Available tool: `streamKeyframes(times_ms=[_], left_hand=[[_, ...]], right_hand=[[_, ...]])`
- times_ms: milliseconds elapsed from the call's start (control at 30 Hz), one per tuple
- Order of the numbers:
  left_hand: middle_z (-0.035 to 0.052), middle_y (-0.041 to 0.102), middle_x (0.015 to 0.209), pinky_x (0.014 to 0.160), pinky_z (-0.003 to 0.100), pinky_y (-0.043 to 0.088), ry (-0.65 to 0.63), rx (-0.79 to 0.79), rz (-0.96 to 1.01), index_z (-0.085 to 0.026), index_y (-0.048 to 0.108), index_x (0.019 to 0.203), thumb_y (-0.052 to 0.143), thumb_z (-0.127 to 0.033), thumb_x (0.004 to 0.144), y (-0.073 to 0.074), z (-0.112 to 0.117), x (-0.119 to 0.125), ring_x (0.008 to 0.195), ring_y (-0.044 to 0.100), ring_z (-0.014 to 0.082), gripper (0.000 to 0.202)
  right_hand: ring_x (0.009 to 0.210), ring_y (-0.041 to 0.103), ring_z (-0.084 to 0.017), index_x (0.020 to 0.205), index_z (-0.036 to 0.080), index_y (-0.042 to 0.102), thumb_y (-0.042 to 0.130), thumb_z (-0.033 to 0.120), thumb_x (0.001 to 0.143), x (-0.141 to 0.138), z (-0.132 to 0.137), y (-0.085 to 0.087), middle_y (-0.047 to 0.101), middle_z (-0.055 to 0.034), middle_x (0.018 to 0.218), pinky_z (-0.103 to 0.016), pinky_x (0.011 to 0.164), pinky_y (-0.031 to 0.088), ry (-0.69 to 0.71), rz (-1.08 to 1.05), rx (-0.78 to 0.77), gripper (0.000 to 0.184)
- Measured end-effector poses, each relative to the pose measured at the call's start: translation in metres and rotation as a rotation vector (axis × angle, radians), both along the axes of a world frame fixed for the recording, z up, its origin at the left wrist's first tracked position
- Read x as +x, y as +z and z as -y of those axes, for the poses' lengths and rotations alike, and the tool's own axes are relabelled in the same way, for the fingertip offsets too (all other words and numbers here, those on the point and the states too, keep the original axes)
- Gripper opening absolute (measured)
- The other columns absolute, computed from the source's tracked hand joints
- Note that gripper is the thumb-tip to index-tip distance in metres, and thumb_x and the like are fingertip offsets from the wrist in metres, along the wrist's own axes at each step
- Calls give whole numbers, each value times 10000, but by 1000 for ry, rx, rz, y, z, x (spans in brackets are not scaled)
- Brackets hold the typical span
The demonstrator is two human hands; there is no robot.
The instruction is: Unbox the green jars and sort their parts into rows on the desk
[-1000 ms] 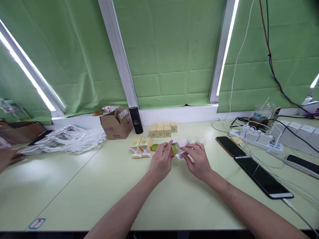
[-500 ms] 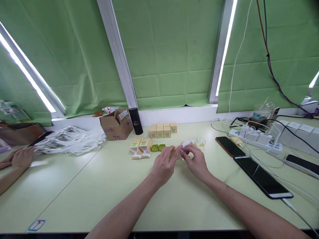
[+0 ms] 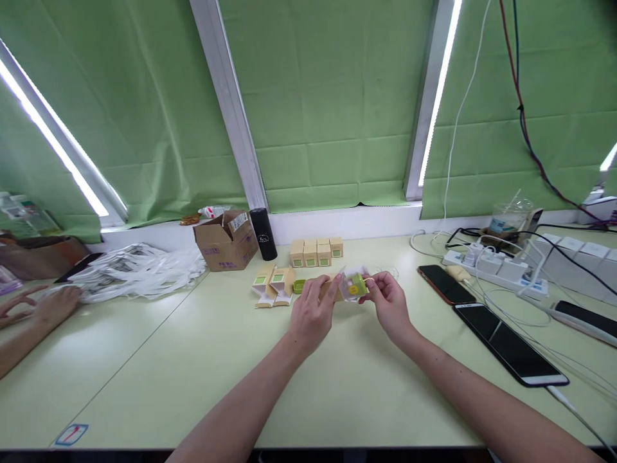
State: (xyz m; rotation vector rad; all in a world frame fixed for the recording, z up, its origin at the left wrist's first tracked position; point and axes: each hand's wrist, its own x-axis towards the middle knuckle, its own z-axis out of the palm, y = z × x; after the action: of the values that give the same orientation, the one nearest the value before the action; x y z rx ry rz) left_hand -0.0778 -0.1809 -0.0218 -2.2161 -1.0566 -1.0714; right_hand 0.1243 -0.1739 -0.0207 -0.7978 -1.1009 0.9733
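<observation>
My left hand (image 3: pixel 312 316) and my right hand (image 3: pixel 390 303) meet above the pale green table (image 3: pixel 202 366). Between their fingertips they hold a small clear case with a green item inside (image 3: pixel 355 285), and a tan box part shows just behind my left fingers. Two opened tan boxes (image 3: pixel 273 284) lie to the left of my hands, with a green lid (image 3: pixel 299 286) beside them. A row of several closed tan boxes (image 3: pixel 315 251) stands further back.
A brown cardboard carton (image 3: pixel 225 240) and a black bottle (image 3: pixel 263 233) stand at the back left, beside a heap of white bags (image 3: pixel 139 269). Two phones (image 3: pixel 509 346), a power strip (image 3: pixel 491 263) and cables lie to the right. Another person's hands (image 3: pixel 45 307) rest at the far left.
My hands have lifted the small case off the table and turned it, so its green content now faces me. The other person's hands shifted slightly at the left.
</observation>
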Motion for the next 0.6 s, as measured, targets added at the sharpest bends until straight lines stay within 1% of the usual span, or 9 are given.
streamKeyframes(times_ms=[100,167,267,333,400,500,533,600], left_hand=[[166,605,1289,901,437,569,6,-22,94,-310,264,1661,535,-92,968,0,-3,-2,1170,575,311,776],[162,597,1296,956,469,552,7,-37,182,-314,279,1656,561,-100,962,0,-6,-4,1194,568,312,779],[149,597,1298,1042,506,516,-7,-66,333,-315,329,1638,602,-147,965,-2,-11,-8,1233,560,306,745],[148,595,1330,1066,505,508,-40,-118,459,-309,362,1623,614,-201,978,-3,-14,-10,1265,553,302,701],[155,577,1403,1038,471,537,-109,-221,615,-298,383,1611,622,-269,990,-4,-16,-10,1297,550,299,666],[152,549,1492,976,400,581,-286,-446,907,-290,426,1567,662,-381,980,-2,-17,-6,1338,557,293,639],[149,567,1482,983,392,582,-355,-510,1014,-285,441,1542,685,-418,966,-1,-17,-5,1339,570,290,639],[144,633,1408,1011,416,580,-479,-620,1208,-272,448,1491,722,-484,933,2,-18,-2,1297,618,288,657]], right_hand=[[712,675,-186,862,241,587,797,662,795,5,-2,3,753,-41,903,-351,615,612,-8,-49,-11,475],[745,684,-195,858,244,590,810,661,781,8,-3,3,759,-46,893,-350,654,608,-17,-54,-9,478],[825,696,-216,854,248,596,803,652,793,10,-4,0,764,-61,918,-358,737,591,-16,-9,12,458],[864,694,-230,851,250,590,775,646,822,9,-4,-2,760,-65,925,-364,769,574,4,51,31,438],[848,678,-228,857,251,589,728,630,868,7,-4,-5,743,-56,899,-361,768,553,30,153,50,404],[814,642,-217,880,249,603,634,563,950,6,-3,-10,715,-42,885,-356,760,520,76,374,74,323],[817,635,-215,889,248,607,604,528,971,6,-2,-12,715,-42,901,-355,762,509,89,452,79,292],[817,626,-212,898,248,608,558,458,992,7,-2,-15,719,-39,920,-352,757,488,104,592,88,236]])
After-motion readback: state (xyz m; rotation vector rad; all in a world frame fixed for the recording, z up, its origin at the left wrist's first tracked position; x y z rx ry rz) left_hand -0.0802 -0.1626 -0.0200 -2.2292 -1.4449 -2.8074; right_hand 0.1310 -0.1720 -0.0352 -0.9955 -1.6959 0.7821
